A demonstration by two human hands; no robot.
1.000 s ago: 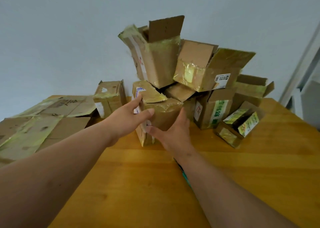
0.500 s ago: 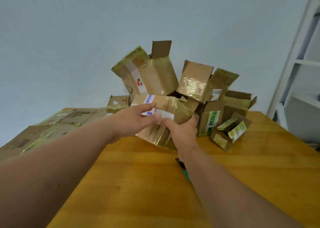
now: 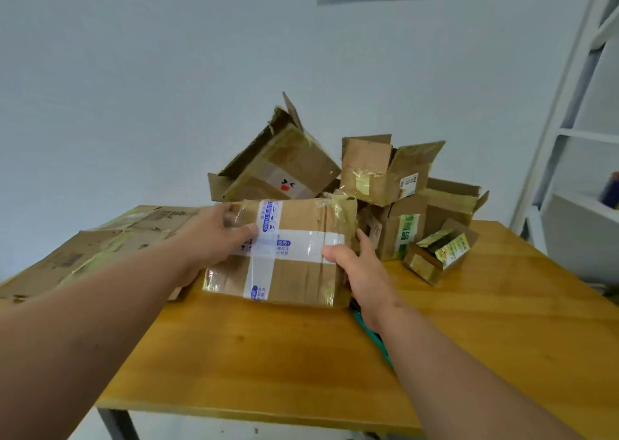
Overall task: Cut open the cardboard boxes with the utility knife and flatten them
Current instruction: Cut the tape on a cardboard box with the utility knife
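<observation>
I hold a taped cardboard box (image 3: 294, 272) with white and blue printed tape just above the wooden table (image 3: 268, 356). My left hand (image 3: 214, 238) grips its left side, thumb on the front face. My right hand (image 3: 355, 265) grips its right edge, thumb on the white tape. A teal utility knife (image 3: 371, 335) lies on the table, mostly hidden under my right forearm. Behind the held box stands a pile of opened boxes (image 3: 385, 175), one of them (image 3: 278, 168) tilted at the top left.
Flattened cardboard sheets (image 3: 100, 248) lie stacked on the table's left side. A small open box with green and yellow labels (image 3: 438, 252) sits at the right. White shelving (image 3: 582, 145) stands beyond the table's right end. The table's front edge is near me.
Both hands have pulled the taped box out of the pile toward me and turned it so its broad taped face shows. The top box of the pile has tipped leftward.
</observation>
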